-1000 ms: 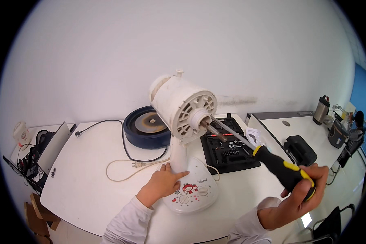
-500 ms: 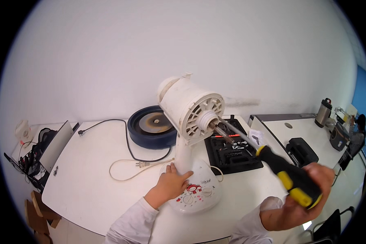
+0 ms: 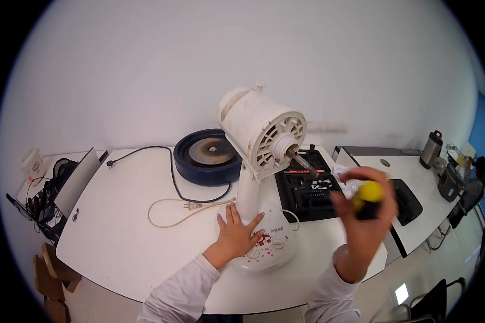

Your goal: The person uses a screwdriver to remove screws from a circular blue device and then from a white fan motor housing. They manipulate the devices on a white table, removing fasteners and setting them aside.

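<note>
A white electric fan body (image 3: 256, 129) without blades stands on its base (image 3: 269, 258), which has red cartoon prints and knobs. From its slotted front, a metal shaft (image 3: 307, 164) sticks out to the right. My left hand (image 3: 234, 237) lies with spread fingers on the base by the foot of the stem. To the right of the shaft, my right hand (image 3: 366, 220) is raised, its fingers closed round a black and yellow screwdriver (image 3: 369, 196). The handle's yellow end faces me, somewhat blurred, and the blade is hidden.
Behind the fan is a dark blue round appliance (image 3: 207, 175) with a black cord. A pale plug cord (image 3: 186, 223) curls left of the base. An open black tool case (image 3: 299, 207) lies right, and a steel flask (image 3: 430, 149) stands farther right.
My right hand has moved up and left, turning the screwdriver so its handle end faces me; its blade no longer shows by the shaft. My left hand's fingers have spread wider on the base.
</note>
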The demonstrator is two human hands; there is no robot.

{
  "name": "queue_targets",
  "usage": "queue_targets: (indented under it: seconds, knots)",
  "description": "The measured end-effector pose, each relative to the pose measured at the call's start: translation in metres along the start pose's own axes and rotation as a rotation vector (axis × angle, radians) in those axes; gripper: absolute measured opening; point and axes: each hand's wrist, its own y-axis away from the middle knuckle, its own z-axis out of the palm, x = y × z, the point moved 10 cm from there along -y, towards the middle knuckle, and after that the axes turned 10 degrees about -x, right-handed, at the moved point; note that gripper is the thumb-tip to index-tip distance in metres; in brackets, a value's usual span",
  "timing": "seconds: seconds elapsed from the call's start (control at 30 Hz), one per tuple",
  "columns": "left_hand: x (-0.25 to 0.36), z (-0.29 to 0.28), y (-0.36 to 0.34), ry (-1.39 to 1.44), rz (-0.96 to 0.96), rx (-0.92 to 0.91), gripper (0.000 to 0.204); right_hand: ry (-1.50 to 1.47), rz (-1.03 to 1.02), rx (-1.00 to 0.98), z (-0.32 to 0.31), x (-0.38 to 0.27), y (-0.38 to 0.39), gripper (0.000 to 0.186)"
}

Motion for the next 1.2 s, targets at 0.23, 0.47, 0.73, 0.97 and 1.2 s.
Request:
queue_targets:
  seconds: [0.23, 0.47, 0.73, 0.97, 1.2]
  knots:
    - [-0.003, 0.0, 0.001, 0.034, 0.029, -0.017, 0.053, 0.232, -0.016, -0.096, 0.025, -0.001, 0.001, 0.037]
    - [-0.008, -0.018, 0.004, 0.09, 0.121, 0.026, 0.048, 0.145, 0.018, -0.361, 0.053, -0.035, 0.015, 0.051]
    - [-0.036, -0.025, 0.007, 0.329, 0.293, 0.029, 0.039, 0.036, -0.052, -0.543, 0.087, -0.048, 0.025, 0.048]
    - [-0.027, -0.031, 0.006, 0.298, 0.263, 0.05, 0.039, 0.004, 0.056, -0.005, -0.003, -0.028, 0.019, 0.037]
    - [-0.021, -0.031, 0.002, 0.289, 0.265, 0.042, 0.038, -0.178, -0.5, 0.036, -0.047, -0.073, 0.054, 0.057]
